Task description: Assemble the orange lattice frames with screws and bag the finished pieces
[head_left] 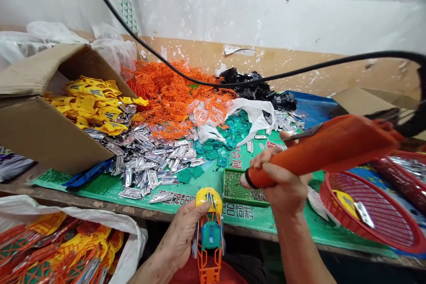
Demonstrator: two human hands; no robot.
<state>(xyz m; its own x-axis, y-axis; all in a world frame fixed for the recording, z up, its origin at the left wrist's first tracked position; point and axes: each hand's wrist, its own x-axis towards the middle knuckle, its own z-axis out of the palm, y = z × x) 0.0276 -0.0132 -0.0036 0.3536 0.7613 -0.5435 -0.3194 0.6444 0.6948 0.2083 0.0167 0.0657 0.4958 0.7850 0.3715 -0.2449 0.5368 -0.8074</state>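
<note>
My left hand is closed around a toy vehicle body near the table's front edge, its thumb on the yellow front piece. The body has an orange frame, a green middle piece and silver side plates. My right hand grips an orange power screwdriver, whose black cable loops across the view. The screwdriver's front end hangs over a green perforated tray holding small dark screws. Its bit is too hard to make out, so I cannot tell whether it touches the screws.
A tilted cardboard box of yellow parts stands left. Silver plates, orange frames, green pieces and black parts lie piled behind. A red basket is at right; a white sack of assembled pieces at lower left.
</note>
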